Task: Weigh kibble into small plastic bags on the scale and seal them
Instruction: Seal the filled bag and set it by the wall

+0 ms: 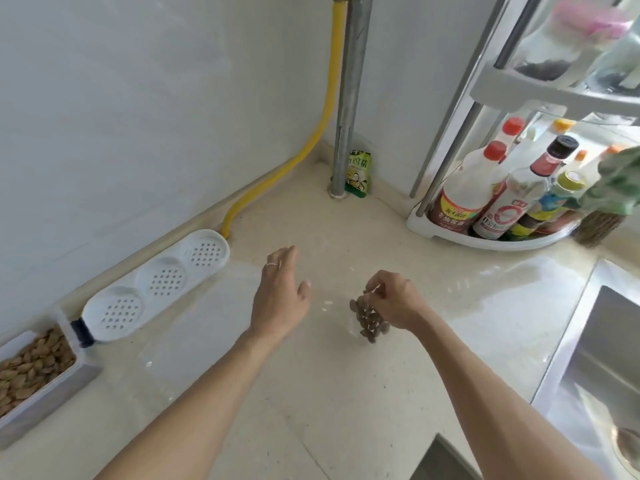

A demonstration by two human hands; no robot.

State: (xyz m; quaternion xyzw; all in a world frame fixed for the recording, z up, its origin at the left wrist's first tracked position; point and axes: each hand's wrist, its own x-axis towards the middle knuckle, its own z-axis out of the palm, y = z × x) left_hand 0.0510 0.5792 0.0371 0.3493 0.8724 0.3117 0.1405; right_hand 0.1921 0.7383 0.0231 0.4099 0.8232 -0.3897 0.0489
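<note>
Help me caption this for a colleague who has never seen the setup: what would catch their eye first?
At the centre, the right hand pinches the top of a small clear plastic bag of brown kibble above the pale stone counter, with the open left hand beside it. A bright yellow corrugated hose runs down the wall, and a clear tub of tan kibble sits at far left.

The right hand covers the top of the bag, so its seal cannot be judged, and the clear film is barely visible against the counter. The kibble box is cut by the left edge, the sink by the right. Jars on the upper rack are blurred. Bottle labels are too small to read.
</note>
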